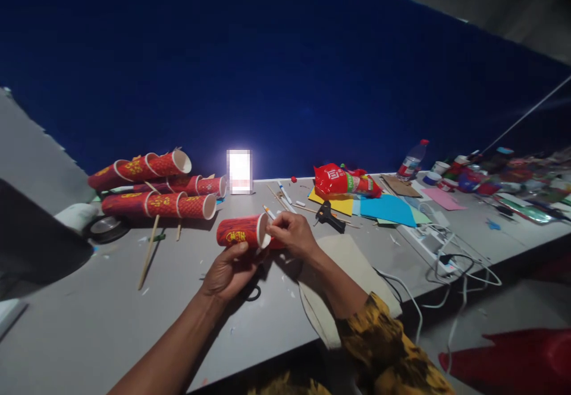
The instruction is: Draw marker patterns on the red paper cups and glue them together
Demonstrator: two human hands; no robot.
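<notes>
A red paper cup (236,232) with yellow lettering lies on its side in the air above the table, its open mouth facing right. My left hand (229,270) grips it from below, thumb on the printed side. At the cup's white rim, my right hand (292,234) is closed, with its thumb and fingertips pinched against the edge. Something red shows partly under the right hand; its shape is hidden. Below the hands, a dark scissors handle (253,293) rests on the table.
Stacked red cup columns (154,204) with wooden sticks lie left, beside a tape roll (107,228). A black glue gun (330,216), blue paper (388,209), a red snack bag (343,182) and a bottle (413,160) are right. A power strip (430,249) trails white cables near the edge.
</notes>
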